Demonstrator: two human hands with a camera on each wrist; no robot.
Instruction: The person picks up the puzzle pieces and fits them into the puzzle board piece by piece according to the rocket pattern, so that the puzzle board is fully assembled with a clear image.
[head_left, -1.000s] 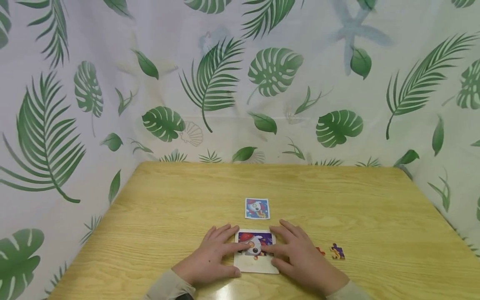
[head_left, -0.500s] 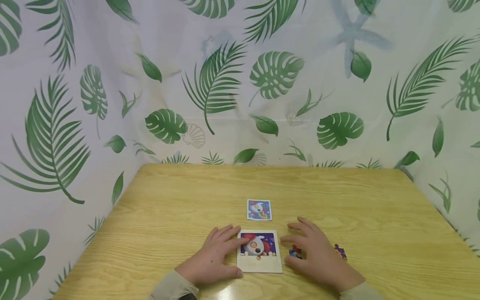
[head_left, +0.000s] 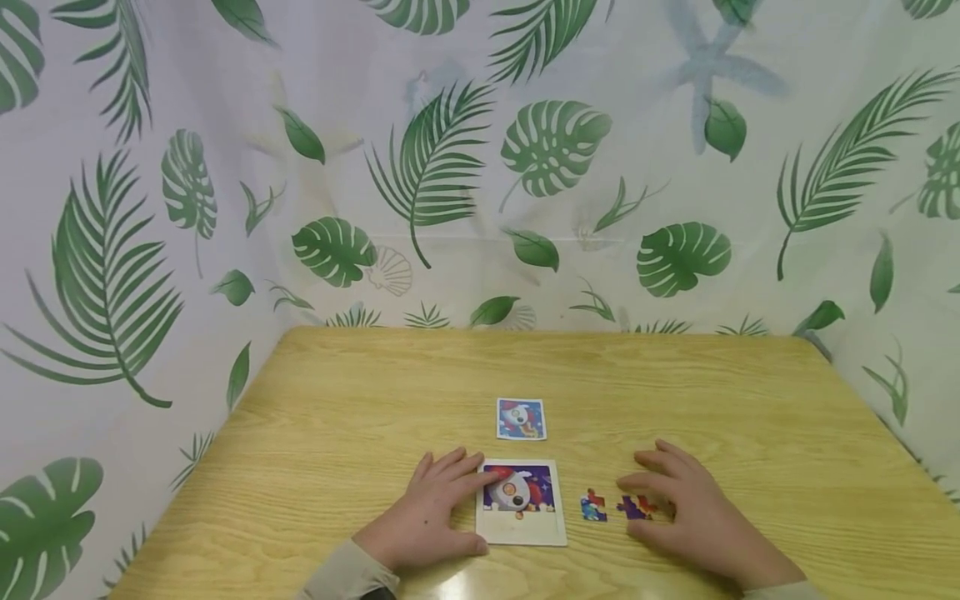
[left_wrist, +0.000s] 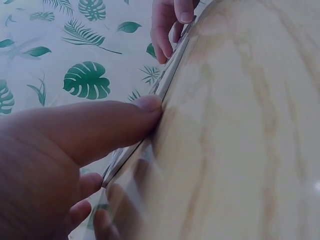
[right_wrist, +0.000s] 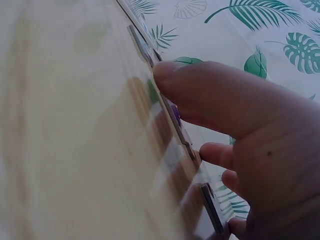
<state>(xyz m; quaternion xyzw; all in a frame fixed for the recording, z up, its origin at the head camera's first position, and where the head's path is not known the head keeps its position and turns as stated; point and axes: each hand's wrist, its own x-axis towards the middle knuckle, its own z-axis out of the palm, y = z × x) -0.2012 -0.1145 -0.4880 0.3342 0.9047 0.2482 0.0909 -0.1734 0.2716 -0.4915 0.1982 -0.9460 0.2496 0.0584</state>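
Observation:
My left hand [head_left: 431, 517] lies at the left edge of the puzzle board [head_left: 525, 533], index fingertip on its picture and thumb at the near corner. The board's upper part shows a white dog-like figure on purple; its lower strip is bare. My right hand [head_left: 690, 517] is over the loose puzzle pieces, fingers loosely bent. A purple and red puzzle piece [head_left: 634, 507] lies between its thumb and index finger; a firm hold is not visible. A blue and red puzzle piece [head_left: 594, 505] lies left of it. The right wrist view shows another puzzle piece [right_wrist: 212, 207] under the outer fingers.
A small picture card [head_left: 521, 419] with a similar figure lies beyond the board. The wooden table [head_left: 375, 392] is bordered by a leaf-patterned curtain [head_left: 450, 167] at the back and sides.
My right hand has left the board and moved right over the loose pieces, uncovering the blue and red one. My left hand has stayed at the board's left edge.

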